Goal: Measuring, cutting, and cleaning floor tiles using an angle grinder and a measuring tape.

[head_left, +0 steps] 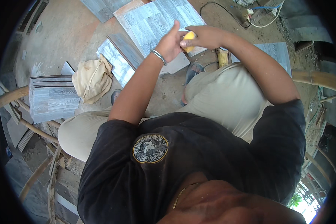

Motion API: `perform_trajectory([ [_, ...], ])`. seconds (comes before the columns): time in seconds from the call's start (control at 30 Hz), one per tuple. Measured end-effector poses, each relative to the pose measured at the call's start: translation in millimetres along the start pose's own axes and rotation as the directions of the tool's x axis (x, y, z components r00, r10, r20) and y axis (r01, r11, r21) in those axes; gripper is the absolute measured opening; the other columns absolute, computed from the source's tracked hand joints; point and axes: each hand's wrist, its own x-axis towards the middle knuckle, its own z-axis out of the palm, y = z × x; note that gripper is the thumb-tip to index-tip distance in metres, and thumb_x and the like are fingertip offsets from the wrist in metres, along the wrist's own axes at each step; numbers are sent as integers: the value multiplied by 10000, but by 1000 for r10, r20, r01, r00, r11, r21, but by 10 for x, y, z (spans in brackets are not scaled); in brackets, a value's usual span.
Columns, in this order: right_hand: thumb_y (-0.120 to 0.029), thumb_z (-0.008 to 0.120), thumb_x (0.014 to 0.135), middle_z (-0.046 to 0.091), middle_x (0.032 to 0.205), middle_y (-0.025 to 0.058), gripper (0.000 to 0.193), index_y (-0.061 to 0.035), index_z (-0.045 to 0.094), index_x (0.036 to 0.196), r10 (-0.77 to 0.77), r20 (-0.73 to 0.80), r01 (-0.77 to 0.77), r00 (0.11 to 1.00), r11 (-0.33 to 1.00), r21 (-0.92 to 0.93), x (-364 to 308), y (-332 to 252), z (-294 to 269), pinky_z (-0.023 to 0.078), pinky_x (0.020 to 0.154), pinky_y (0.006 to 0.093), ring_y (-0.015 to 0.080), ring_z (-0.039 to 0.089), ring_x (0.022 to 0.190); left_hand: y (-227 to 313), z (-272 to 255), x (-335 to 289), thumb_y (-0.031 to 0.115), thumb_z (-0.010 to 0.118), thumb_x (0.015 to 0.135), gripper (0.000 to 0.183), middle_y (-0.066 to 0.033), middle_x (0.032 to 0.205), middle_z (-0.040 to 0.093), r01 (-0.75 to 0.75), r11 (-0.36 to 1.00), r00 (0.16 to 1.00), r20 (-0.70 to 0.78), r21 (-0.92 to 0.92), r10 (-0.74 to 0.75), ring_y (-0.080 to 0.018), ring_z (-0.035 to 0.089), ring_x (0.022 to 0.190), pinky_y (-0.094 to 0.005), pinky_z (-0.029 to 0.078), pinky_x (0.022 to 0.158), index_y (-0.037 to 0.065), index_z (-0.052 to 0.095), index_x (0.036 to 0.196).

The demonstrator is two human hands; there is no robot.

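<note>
In front of me my right hand (207, 36) grips a small rounded yellow object (189, 41) between thumb and fingers; its exact kind is hidden by the grip. My left hand (170, 44), with a metal bangle at the wrist, meets it from the left. Its thumb stands out, and its other fingers reach toward the yellow object, their tips partly hidden. Below both hands lies a large grey wood-patterned tile (153, 22) on the ground. A yellow power tool (222, 58) rests by my right knee, partly covered by my forearm.
Stacked grey tiles (54, 99) and a crumpled beige cloth sack (92, 80) lie at the left. More tiles (117, 61) lean near my left forearm. A black cable (227, 13) runs to a white socket (247, 13) at the far right. Bamboo poles (317, 79) flank me.
</note>
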Motion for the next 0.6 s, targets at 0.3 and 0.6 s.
perform_trajectory([
  [0.3,-716,673,815,649,776,99,758,8,706,1037,14,-27,-10,1000,991,130,229,-74,-148,546,581,335,191,657,677,248,-349,-194,446,616,1015,389,-22,1149,652,-22,980,993,117,196,-1,-129,588,1038,-306,447,874,86,644,1160],
  [0.6,-670,742,770,703,934,92,712,-45,716,1110,-9,39,11,999,998,-55,629,565,-285,550,781,376,196,669,857,229,-1515,-348,301,830,849,349,-3,971,732,172,349,963,-231,921,135,-136,623,871,-288,494,817,142,777,1155],
])
